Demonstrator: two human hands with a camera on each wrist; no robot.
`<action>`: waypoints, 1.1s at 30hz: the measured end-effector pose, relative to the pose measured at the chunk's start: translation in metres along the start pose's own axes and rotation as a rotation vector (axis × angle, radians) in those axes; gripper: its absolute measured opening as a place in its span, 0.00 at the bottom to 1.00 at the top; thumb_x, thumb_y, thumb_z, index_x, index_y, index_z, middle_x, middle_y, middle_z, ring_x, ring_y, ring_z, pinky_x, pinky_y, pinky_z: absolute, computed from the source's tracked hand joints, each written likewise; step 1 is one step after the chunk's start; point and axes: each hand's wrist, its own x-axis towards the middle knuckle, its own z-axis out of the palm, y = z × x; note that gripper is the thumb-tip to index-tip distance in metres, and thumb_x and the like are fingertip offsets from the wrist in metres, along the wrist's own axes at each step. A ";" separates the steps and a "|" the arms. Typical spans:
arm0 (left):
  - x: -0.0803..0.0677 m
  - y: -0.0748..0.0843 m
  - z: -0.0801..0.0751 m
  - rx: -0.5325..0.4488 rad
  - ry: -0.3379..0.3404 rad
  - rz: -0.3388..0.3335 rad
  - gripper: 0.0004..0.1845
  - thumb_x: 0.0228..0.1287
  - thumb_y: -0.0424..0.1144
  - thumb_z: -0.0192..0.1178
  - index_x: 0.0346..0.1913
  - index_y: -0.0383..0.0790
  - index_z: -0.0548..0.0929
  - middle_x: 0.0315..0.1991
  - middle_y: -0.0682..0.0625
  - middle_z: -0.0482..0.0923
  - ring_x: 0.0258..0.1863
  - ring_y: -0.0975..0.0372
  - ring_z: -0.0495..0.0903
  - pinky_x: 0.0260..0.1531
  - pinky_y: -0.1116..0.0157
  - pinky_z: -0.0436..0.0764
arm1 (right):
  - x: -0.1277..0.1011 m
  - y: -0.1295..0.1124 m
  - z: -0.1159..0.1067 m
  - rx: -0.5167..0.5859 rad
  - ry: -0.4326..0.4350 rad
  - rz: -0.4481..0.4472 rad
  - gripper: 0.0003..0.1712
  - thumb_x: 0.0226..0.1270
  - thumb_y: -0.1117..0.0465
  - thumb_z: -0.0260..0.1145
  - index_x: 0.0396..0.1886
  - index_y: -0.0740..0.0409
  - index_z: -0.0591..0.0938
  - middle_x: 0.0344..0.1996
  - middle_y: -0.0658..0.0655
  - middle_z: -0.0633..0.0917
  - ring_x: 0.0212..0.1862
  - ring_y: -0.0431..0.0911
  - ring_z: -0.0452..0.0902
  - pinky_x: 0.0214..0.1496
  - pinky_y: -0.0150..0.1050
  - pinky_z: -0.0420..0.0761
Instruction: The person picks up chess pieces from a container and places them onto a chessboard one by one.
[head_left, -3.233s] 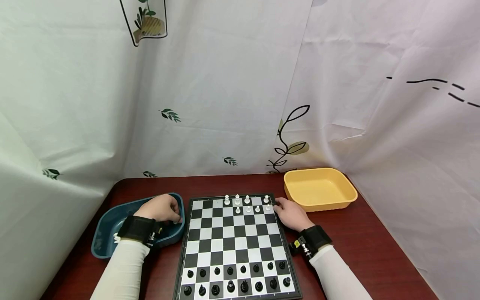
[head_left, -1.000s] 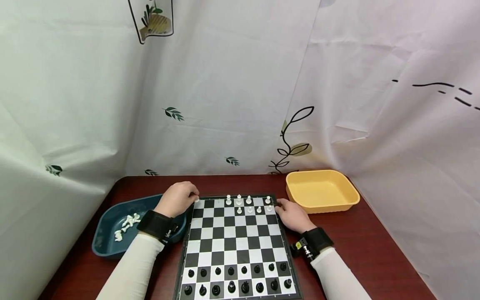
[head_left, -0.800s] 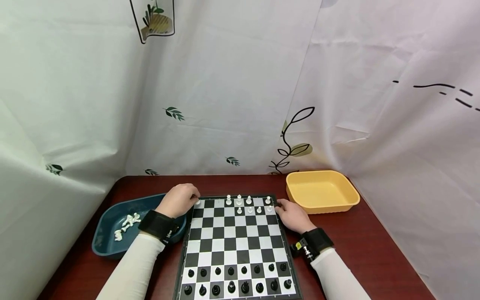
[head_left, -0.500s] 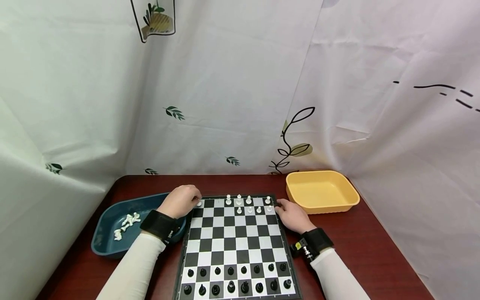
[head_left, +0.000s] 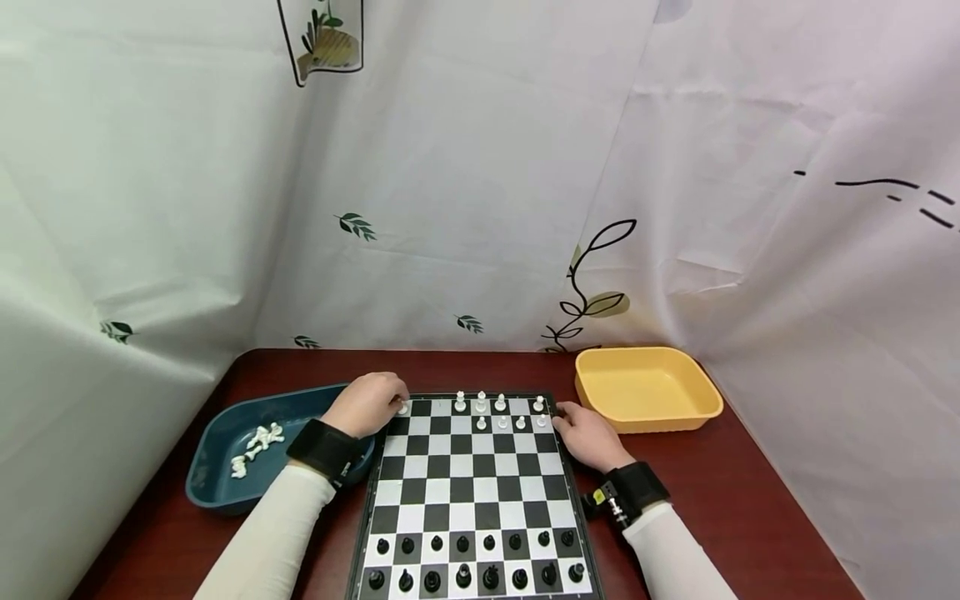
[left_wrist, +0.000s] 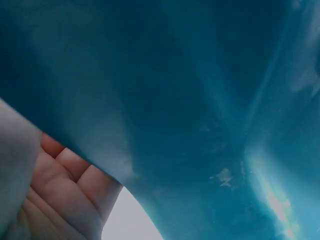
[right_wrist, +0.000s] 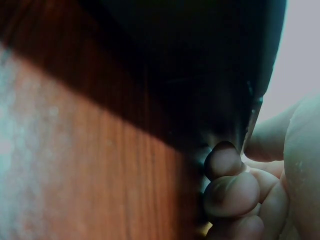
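Dark red tabletop [head_left: 750, 500]: left hand [head_left: 367, 404], fingers pinching a white piece [head_left: 403, 408] at the board's [head_left: 472, 492] 11 o'clock corner; set it centred, upright. Right hand [head_left: 588, 433], fingers curled, steadies the 1 o'clock edge.

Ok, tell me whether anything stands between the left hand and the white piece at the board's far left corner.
Nothing visible does. The left hand is already at the white piece on the chessboard, fingertips against it. The nearest other white pieces stand further right along the far rows.
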 end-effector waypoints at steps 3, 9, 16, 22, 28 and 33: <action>0.000 0.000 0.000 -0.007 -0.010 -0.009 0.06 0.70 0.28 0.75 0.46 0.39 0.94 0.43 0.48 0.90 0.45 0.53 0.89 0.50 0.53 0.89 | 0.000 0.000 0.000 0.005 -0.009 0.003 0.25 0.86 0.58 0.60 0.71 0.70 0.81 0.58 0.66 0.89 0.57 0.59 0.87 0.64 0.62 0.82; -0.001 0.000 0.001 -0.011 -0.006 -0.003 0.07 0.70 0.28 0.75 0.47 0.39 0.94 0.44 0.47 0.90 0.46 0.53 0.89 0.51 0.53 0.89 | 0.000 0.001 0.001 0.017 -0.006 0.013 0.25 0.86 0.57 0.61 0.71 0.69 0.82 0.53 0.63 0.90 0.51 0.54 0.87 0.60 0.60 0.83; -0.001 0.001 0.000 -0.015 0.003 0.005 0.07 0.69 0.27 0.76 0.46 0.39 0.93 0.43 0.48 0.90 0.45 0.54 0.89 0.50 0.53 0.89 | 0.001 0.003 0.003 0.019 -0.001 0.024 0.26 0.85 0.56 0.62 0.71 0.69 0.82 0.49 0.60 0.90 0.47 0.51 0.86 0.56 0.57 0.83; -0.001 0.002 -0.003 -0.022 0.000 -0.003 0.07 0.69 0.28 0.75 0.47 0.39 0.93 0.43 0.47 0.89 0.45 0.55 0.88 0.50 0.53 0.89 | 0.001 0.003 0.002 0.018 0.003 0.021 0.25 0.85 0.56 0.62 0.71 0.69 0.82 0.48 0.60 0.90 0.46 0.51 0.86 0.56 0.57 0.83; -0.005 0.002 -0.013 -0.082 0.042 -0.015 0.07 0.71 0.30 0.74 0.49 0.40 0.94 0.43 0.49 0.87 0.42 0.57 0.86 0.47 0.55 0.88 | 0.000 0.000 0.001 0.025 0.000 0.025 0.25 0.86 0.56 0.62 0.71 0.68 0.82 0.47 0.59 0.90 0.45 0.49 0.85 0.55 0.55 0.83; -0.010 -0.002 -0.024 -0.078 0.111 -0.011 0.07 0.73 0.35 0.75 0.50 0.40 0.93 0.45 0.49 0.88 0.42 0.57 0.87 0.46 0.53 0.88 | -0.002 0.000 0.001 0.021 0.000 0.030 0.25 0.86 0.57 0.62 0.71 0.69 0.82 0.47 0.59 0.90 0.45 0.49 0.85 0.54 0.55 0.83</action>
